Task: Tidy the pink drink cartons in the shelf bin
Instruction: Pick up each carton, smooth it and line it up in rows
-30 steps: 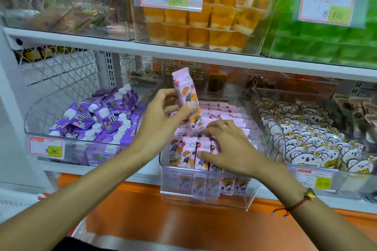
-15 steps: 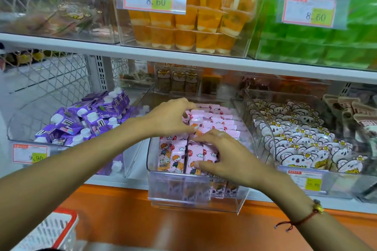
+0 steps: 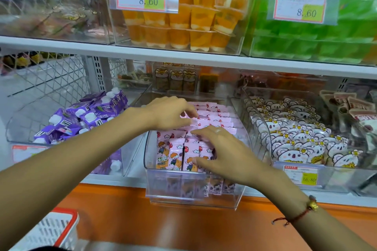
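Honestly it looked mostly done: pink drink cartons [image 3: 184, 154] sat packed in rows inside the clear shelf bin [image 3: 191, 193], with left hand [image 3: 169, 113] and right hand [image 3: 221, 152] resting spread-fingered on top, gripping nothing, probably just final straightening left.

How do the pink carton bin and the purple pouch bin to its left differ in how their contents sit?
The pink cartons stand upright in tight rows; the purple pouches lie jumbled at mixed angles. Both hands, left hand and right hand, rest on the pink cartons; nothing touches the purple pouches. Both sit in clear plastic bins on the same shelf.
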The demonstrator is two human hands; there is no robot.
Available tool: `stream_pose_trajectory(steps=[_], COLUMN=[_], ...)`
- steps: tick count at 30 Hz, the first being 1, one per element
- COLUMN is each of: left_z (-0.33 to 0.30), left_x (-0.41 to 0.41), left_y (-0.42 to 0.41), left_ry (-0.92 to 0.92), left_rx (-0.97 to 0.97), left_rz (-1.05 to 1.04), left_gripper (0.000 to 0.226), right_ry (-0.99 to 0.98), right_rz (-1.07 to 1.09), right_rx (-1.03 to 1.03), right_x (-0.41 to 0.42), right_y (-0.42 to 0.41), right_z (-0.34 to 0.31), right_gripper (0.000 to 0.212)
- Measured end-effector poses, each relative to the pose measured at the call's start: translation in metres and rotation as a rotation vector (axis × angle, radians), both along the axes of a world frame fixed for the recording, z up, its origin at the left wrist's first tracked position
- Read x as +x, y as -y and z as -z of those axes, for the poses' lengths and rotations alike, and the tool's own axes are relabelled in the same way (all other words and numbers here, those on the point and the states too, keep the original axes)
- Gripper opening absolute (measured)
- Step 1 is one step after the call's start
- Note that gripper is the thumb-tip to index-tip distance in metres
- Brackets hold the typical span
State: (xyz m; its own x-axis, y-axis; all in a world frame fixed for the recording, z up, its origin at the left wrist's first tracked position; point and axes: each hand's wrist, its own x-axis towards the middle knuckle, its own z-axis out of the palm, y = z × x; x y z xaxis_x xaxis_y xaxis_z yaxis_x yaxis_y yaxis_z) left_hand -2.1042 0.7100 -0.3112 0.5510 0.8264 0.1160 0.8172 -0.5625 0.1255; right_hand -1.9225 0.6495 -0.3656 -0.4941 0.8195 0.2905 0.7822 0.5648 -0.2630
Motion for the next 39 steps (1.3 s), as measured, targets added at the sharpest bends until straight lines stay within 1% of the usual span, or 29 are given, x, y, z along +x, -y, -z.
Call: stream_pose_trajectory(steps=[2,3,5,7,9,11,13,14,17,19,20,21,23,25,27,29,31,33,34,36,37,39], left_z=[-0.001,0.0,0.005,0.011,0.014,0.015,0.016,0.015,0.013,0.014,0.016,0.018,0.021,0.023,0.024,0.025,0.027,0.029,0.03,0.034,0.036,0.042], left_x=[-0.005,-0.006,-0.004,-0.002,-0.001,0.001,0.0,-0.001,-0.007,-0.01,-0.011,-0.012,-0.014,-0.014,-0.012,-0.007,-0.004,-0.002,-0.002,-0.001,-0.001,-0.001], left_y=[0.007,0.011,0.015,0.017,0.018,0.019,0.021,0.023,0.031,0.042,0.048,0.055,0.066,0.074,0.081,0.085,0.088,0.088,0.087,0.086,0.086,0.086], left_ry=[0.074,0.061,-0.032,-0.086,-0.052,0.031,0.174,0.283,0.708,1.006,1.131,1.219,1.31,1.355,1.365,1.383,1.411,1.436,1.436,1.408,1.372,1.255], left_rx=[0.03,0.034,0.042,0.053,0.06,0.079,0.099,0.107,0.153,0.166,0.182,0.217,0.275,0.276,0.27,0.239,0.181,0.098,0.063,0.01,-0.01,-0.044], left_rz=[0.008,0.013,0.012,0.003,-0.026,-0.072,-0.135,-0.172,-0.251,-0.258,-0.256,-0.253,-0.244,-0.23,-0.211,-0.197,-0.186,-0.17,-0.165,-0.157,-0.157,-0.171], left_gripper=[0.023,0.022,0.022,0.024,0.021,0.016,0.011,0.01,0.008,0.007,0.006,0.006,0.007,0.009,0.008,0.007,0.006,0.007,0.01,0.014,0.015,0.016], right_ry=[-0.007,-0.013,-0.013,0.042,0.1,0.091,0.067,0.06,0.056,0.06,0.052,0.03,-0.091,-0.326,-0.559,-0.69,-0.726,-0.756,-0.817,-1.013,-1.106,-1.234], right_rz=[0.02,0.035,0.062,0.058,0.058,0.067,0.064,0.061,0.055,0.056,0.06,0.068,0.101,0.125,0.065,-0.035,-0.094,-0.08,-0.062,0.001,0.028,0.047], right_rx=[0.06,0.093,0.109,0.057,0.013,0.019,0.033,0.037,0.034,0.034,0.045,0.062,0.102,0.065,-0.086,-0.236,-0.272,-0.275,-0.314,-0.481,-0.571,-0.67], right_x=[0.001,0.001,0.001,0.0,-0.002,-0.002,-0.002,-0.002,0.0,0.0,0.0,-0.001,-0.004,-0.011,-0.018,-0.027,-0.032,-0.035,-0.034,-0.032,-0.031,-0.028], right_y=[0.003,0.004,0.006,0.009,0.01,0.01,0.009,0.009,0.007,0.007,0.007,0.006,0.006,0.008,0.012,0.017,0.018,0.018,0.016,0.013,0.013,0.012], right_z=[-0.006,-0.01,-0.014,-0.014,-0.012,-0.013,-0.013,-0.012,-0.009,-0.009,-0.01,-0.011,-0.013,-0.017,-0.021,-0.024,-0.024,-0.024,-0.024,-0.023,-0.023,-0.022], right_gripper=[0.056,0.051,0.04,0.036,0.036,0.033,0.029,0.029,0.029,0.029,0.027,0.025,0.028,0.031,0.04,0.048,0.038,0.023,0.018,0.011,0.01,0.002])
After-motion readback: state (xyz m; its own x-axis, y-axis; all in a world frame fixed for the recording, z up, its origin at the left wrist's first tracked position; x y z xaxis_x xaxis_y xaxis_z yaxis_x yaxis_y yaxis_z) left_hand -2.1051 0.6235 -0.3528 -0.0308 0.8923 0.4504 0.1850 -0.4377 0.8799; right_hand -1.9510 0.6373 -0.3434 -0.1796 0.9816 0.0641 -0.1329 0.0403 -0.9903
